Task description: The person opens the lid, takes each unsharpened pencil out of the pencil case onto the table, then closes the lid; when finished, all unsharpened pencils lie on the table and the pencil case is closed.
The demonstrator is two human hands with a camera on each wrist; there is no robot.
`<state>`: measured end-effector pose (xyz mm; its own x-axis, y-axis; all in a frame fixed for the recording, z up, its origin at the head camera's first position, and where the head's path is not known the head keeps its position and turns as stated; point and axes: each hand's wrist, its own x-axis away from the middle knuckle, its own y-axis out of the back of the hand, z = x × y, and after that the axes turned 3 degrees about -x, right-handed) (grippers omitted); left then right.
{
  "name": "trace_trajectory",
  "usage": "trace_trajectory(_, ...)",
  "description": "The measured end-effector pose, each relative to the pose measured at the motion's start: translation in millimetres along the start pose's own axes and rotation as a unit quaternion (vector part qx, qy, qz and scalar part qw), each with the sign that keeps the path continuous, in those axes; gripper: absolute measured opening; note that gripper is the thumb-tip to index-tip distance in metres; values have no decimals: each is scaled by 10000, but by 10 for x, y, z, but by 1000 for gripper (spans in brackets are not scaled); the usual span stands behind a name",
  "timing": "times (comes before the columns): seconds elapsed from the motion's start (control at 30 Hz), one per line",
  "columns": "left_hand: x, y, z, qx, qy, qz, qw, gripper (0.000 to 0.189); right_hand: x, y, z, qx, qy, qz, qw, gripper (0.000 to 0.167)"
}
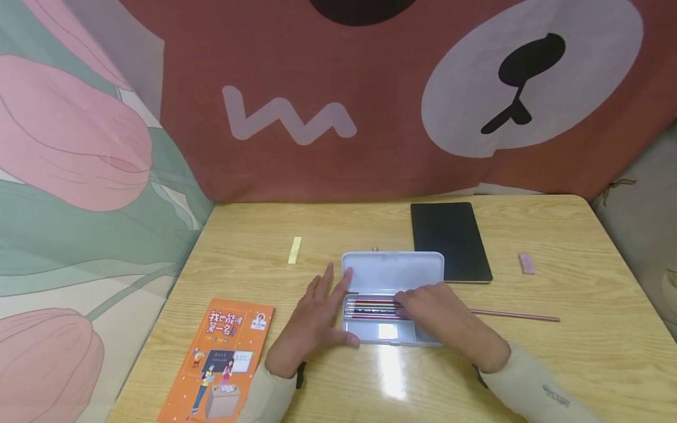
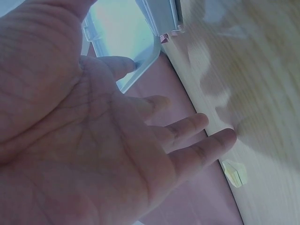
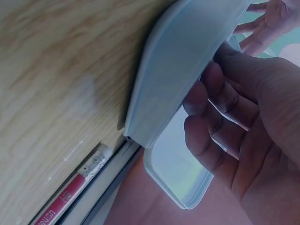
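An open pencil case [image 1: 391, 275] holding pencils [image 1: 370, 308] lies on the tabletop [image 1: 587, 358], its side edges well away; left hand [image 1: 316, 317] spread wide at the case's left edge, right hand [image 1: 441, 311] bent inside, grip unclear; black notebook [image 1: 455, 241] just behind.

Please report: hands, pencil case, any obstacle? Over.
Left hand open, at lid edge. Right hand over pencils, grip unclear. Pencil case open. No obstacle seen; loose pencil outside.

Backdrop: reddish-brown cloth printed with a cartoon face [image 1: 296, 161], twelve o'clock
Tulip side: green-and-cream cloth with pink tulips [image 1: 84, 132], nine o'clock
Opposite: grey-beige fabric [image 1: 647, 205], three o'clock
Furniture: pale wood-grain table [image 1: 587, 267], rounded corners, six o'clock
Light: white glare [image 1: 392, 373], half past five
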<state>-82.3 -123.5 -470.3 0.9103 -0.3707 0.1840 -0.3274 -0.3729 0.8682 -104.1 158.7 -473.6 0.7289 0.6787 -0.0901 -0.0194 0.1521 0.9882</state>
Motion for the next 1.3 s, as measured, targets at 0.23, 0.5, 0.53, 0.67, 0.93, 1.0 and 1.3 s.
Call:
trace_trajectory(0.23,1,-10,14,55,-16,-9,10000,137,17,-9,21,662,405,-219,9967,16)
trace_trajectory(0.5,8,-7,20,187,-21,-29,9998,136,35,-17,46,691,469,-139,9964,18)
trace_trajectory(0.53,10,-6,19,178,-23,-30,9998,136,36,-20,45,713,469,-157,9962,19)
trace_trajectory(0.67,12,-10,21,129,-34,-16,9999,136,31,-15,54,956,530,-273,9936,23)
trace_trajectory(0.93,7,-25,34,93,-40,-37,9999,136,-35,35,106,1490,691,89,9864,21)
trace_trajectory(1.0,9,-32,36,86,-64,-33,9999,136,-45,49,95,1439,714,124,9869,19)
trace_trajectory(1.3,24,3,-2,-3,-67,27,10000,135,339,432,-256,433,429,-575,9965,16)
